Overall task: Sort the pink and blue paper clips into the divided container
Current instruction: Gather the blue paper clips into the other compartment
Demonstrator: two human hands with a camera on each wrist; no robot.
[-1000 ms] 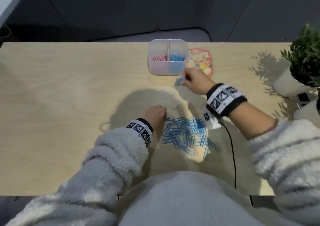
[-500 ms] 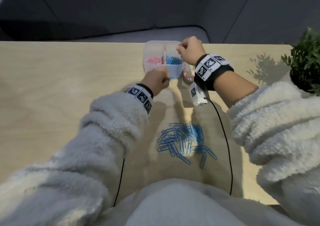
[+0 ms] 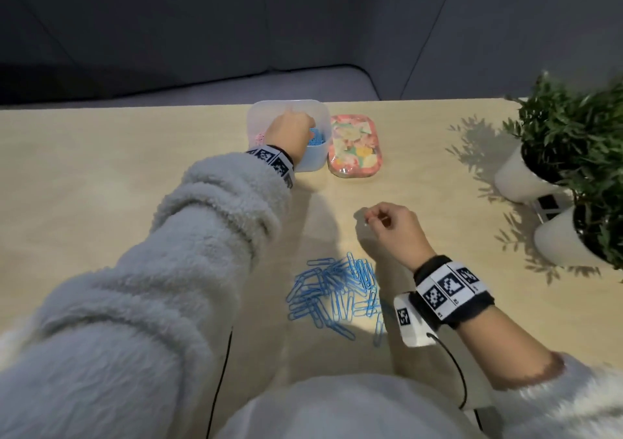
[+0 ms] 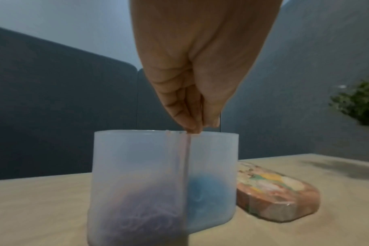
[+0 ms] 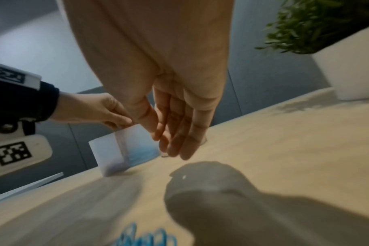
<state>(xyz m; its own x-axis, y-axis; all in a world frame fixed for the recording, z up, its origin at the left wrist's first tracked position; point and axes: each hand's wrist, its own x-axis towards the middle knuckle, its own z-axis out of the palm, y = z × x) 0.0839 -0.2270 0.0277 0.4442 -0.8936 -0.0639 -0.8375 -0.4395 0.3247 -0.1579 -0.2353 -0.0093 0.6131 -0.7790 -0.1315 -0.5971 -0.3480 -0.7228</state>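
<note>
A translucent divided container stands at the table's far side. Pink clips lie in its left half and blue clips in its right half. My left hand hovers over it, fingertips pinched together just above the divider. What lies between them is hidden. A pile of blue paper clips sits near me. My right hand hangs above the table beyond the pile, fingers relaxed and holding nothing.
A flat floral-patterned box lies right beside the container. Two white potted plants stand at the right edge. A black cable runs from my right wrist toward the table's near edge.
My left hand went from the pile up to the container and is now over it. My right hand left the container's rim and came back toward the pile.
</note>
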